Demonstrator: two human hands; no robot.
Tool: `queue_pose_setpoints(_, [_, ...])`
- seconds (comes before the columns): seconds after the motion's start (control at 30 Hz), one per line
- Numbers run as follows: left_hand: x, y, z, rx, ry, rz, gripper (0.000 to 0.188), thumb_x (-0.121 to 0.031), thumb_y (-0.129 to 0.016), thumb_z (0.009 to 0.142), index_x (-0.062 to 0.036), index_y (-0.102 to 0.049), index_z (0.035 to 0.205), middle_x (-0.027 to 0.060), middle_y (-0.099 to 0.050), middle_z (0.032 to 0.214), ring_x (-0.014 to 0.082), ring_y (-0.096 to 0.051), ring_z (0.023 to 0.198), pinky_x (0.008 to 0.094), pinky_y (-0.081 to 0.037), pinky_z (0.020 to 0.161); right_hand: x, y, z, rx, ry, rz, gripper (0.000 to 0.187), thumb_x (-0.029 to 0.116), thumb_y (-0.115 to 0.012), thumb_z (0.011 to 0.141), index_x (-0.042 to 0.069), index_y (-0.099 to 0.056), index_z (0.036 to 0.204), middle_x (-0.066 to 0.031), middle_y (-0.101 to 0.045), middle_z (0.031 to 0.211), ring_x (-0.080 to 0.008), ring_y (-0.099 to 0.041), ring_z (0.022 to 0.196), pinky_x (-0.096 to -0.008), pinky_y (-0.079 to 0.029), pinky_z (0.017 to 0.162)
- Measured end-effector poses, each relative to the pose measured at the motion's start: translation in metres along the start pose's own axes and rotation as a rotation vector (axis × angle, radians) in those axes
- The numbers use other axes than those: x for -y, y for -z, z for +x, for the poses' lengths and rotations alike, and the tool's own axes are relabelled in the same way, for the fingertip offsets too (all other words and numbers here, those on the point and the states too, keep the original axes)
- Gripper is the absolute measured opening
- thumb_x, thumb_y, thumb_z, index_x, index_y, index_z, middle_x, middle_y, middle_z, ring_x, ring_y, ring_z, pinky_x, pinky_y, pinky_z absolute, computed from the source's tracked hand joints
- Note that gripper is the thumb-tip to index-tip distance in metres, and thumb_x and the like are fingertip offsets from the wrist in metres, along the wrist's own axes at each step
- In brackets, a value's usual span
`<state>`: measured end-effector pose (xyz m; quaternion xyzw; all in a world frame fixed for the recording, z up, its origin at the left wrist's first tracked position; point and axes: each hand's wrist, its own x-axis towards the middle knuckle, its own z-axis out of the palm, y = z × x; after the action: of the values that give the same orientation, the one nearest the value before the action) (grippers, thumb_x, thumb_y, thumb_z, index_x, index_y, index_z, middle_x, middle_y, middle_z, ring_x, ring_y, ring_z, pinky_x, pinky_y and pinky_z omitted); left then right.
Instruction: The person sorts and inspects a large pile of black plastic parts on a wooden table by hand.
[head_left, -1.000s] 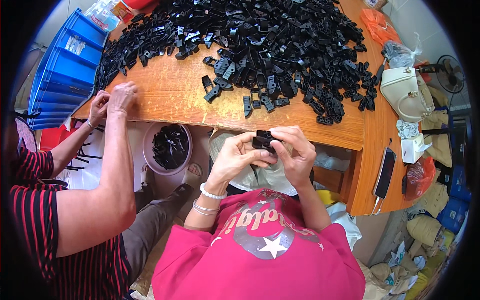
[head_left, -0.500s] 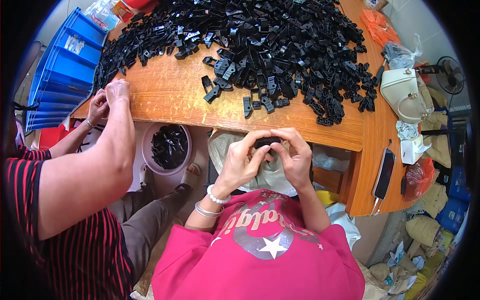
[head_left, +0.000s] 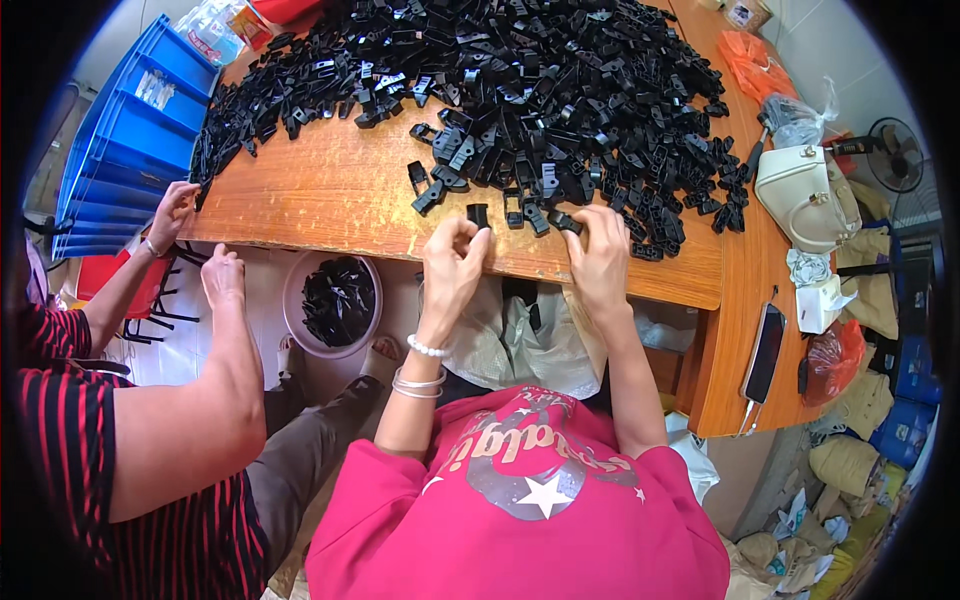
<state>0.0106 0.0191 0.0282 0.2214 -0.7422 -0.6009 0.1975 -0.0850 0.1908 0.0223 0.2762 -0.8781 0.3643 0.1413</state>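
Note:
A big pile of small black plastic parts covers the wooden table. My left hand is at the table's front edge, its fingertips pinching one black plastic part. My right hand lies a little to the right, with its fingers curled onto another black part at the near edge of the pile. Both wrists rest over the table's edge. My left wrist wears bracelets.
A co-worker in a striped shirt sits at my left, with one hand at the table's edge and the other below it. A bowl of black parts stands on the floor. Blue crates are at the left. A white handbag and a phone are at the right.
My hands rose from in front of my chest, where together they held one part, to the table's edge and moved apart. The co-worker's hands moved off the table's corner.

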Motion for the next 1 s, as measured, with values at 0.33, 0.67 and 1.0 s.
queue_pose_setpoints(0.33, [-0.031,-0.002,-0.027,0.434,0.179,-0.227,0.034,-0.002,-0.069,0.079,0.0031,-0.061,0.111,0.0051,-0.066,0.081,0.0052,-0.057,0.059,0.0167,-0.043,0.053,0.041,0.035,-0.024,0.020,-0.296,0.947,0.019,-0.005,-0.063,0.084,-0.006,-0.065,0.102,-0.0109,-0.059,0.106,-0.0163,-0.059,0.096,-0.0259,-0.049,0.081])
queue_pose_setpoints(0.67, [-0.040,-0.003,-0.029,0.508,0.241,-0.478,0.030,-0.004,-0.060,0.089,0.0047,-0.055,0.118,0.0104,-0.066,0.084,0.0147,-0.066,0.066,0.0232,-0.054,0.062,0.040,0.033,-0.026,0.059,0.172,0.674,0.018,-0.003,-0.065,0.079,0.000,-0.066,0.096,-0.0135,-0.066,0.103,-0.0245,-0.063,0.098,-0.0319,-0.048,0.086])
queue_pose_setpoints(1.0, [-0.036,-0.016,-0.033,0.299,-0.269,0.053,0.027,-0.006,-0.063,0.086,-0.0005,-0.054,0.111,0.0062,-0.063,0.073,0.0080,-0.056,0.056,0.0242,-0.045,0.052,0.040,0.031,-0.035,0.136,-0.273,0.847,0.021,0.000,-0.065,0.080,-0.002,-0.065,0.101,-0.0128,-0.063,0.102,-0.0209,-0.061,0.093,-0.0296,-0.047,0.084])
